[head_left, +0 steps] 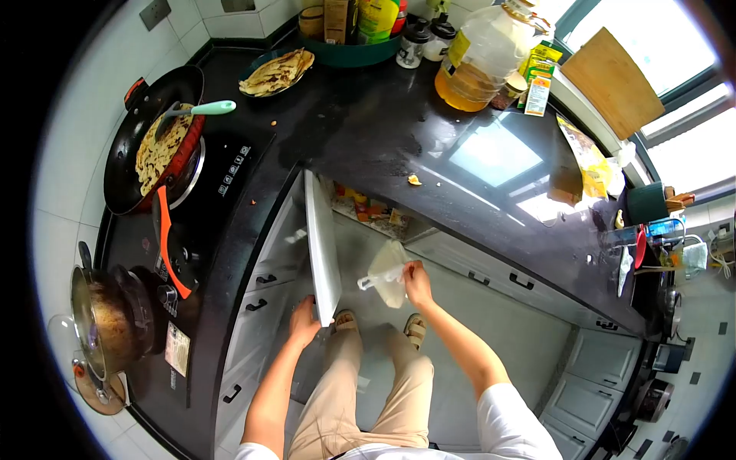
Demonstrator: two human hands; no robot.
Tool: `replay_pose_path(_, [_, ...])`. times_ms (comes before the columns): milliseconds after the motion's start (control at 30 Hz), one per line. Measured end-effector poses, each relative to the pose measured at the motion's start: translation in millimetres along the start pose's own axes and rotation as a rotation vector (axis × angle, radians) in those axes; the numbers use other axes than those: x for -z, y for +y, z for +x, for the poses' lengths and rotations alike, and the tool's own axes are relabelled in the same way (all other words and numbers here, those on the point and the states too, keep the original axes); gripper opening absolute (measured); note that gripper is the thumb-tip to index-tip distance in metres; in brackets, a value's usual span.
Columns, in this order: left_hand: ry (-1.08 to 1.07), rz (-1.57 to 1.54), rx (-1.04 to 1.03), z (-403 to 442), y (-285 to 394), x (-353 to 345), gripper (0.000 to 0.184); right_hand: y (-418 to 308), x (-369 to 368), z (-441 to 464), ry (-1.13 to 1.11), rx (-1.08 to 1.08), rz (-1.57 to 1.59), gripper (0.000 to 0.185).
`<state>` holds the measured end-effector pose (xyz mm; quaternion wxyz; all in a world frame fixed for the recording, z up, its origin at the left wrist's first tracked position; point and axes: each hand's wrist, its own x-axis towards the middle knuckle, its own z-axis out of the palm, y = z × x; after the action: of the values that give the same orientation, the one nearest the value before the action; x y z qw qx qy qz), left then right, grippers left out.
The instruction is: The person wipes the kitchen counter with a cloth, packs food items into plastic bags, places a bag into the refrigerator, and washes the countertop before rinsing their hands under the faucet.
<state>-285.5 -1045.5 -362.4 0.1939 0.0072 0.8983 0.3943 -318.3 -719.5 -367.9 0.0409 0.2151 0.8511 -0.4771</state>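
My left hand (304, 320) grips the lower edge of a white cabinet door (322, 245), which stands swung out from under the counter. In my right hand (416, 282) is a pale, translucent plastic bag (387, 272), held by its gathered side and hanging in front of the open cabinet. What the bag contains, if anything, I cannot make out. Inside the cabinet, colourful packets (366, 207) show on a shelf just beneath the counter edge.
Left on the cooktop (230, 172), a frying pan (115, 165) holds a flatbread (161, 149) and a spatula (211, 108). A pot (111, 322) sits nearer. Along the dark counter (345, 115) are a plate of flatbreads (276, 74), a large oil jug (475, 69) and a yellow bag (586, 161).
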Motion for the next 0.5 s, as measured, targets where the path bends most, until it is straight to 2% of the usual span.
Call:
replay_pose_path(133, [0.109,-0.027,0.019,-6,4,8,0.07,45,-53,50,0.094,0.061,0.054,0.006])
replay_pose_path(167, [0.225,-0.034,-0.023,-11,12,12,0.067,51,-61,59,0.121,0.092,0.059,0.006])
replay_pose_path(200, [0.254,-0.129,0.01,-13,5,11,0.057,56,-68,66,0.148,0.123,0.064,0.006])
replay_pose_path(267, [0.518,-0.242,0.045,-22,-9,-6,0.045,66,-74,80,0.139,0.121,0.096,0.005])
replay_pose_path(300, [0.572,-0.173,0.065,-25,-32,-19,0.037,72,-77,87,0.138,0.12,0.113,0.006])
replay_pose_path(333, [0.628,-0.443,0.155,-27,-35,-31,0.035,81,-82,96,0.147,0.132,0.132,0.005])
replay_pose_path(400, [0.718,-0.352,0.29,-28,-31,-38,0.035,102,-92,118,0.164,0.157,0.172,0.005])
replay_pose_path(500, [0.858,-0.361,0.296,-19,-14,-41,0.036,125,-105,163,0.128,0.109,0.04,0.012])
